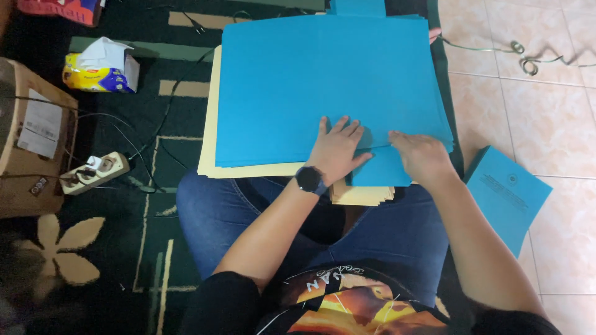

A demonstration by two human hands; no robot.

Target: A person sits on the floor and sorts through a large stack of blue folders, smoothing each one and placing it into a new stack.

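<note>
A large blue paper sheet (323,80) lies on top of a stack of blue and cream sheets (210,149) in front of my crossed legs. My left hand (337,147), with a black watch on the wrist, presses flat on the sheet's near edge, fingers spread. My right hand (421,155) presses down on a folded blue flap (380,169) at the near right corner. Beneath the flap a small stack of cream paper (360,193) rests on my lap.
A folded blue folder (508,195) lies on the tiled floor to my right. A tissue pack (101,67), a power strip (93,174) with cables and a cardboard box (31,136) sit on the dark carpet at left. A green ribbon (521,59) curls on the tiles.
</note>
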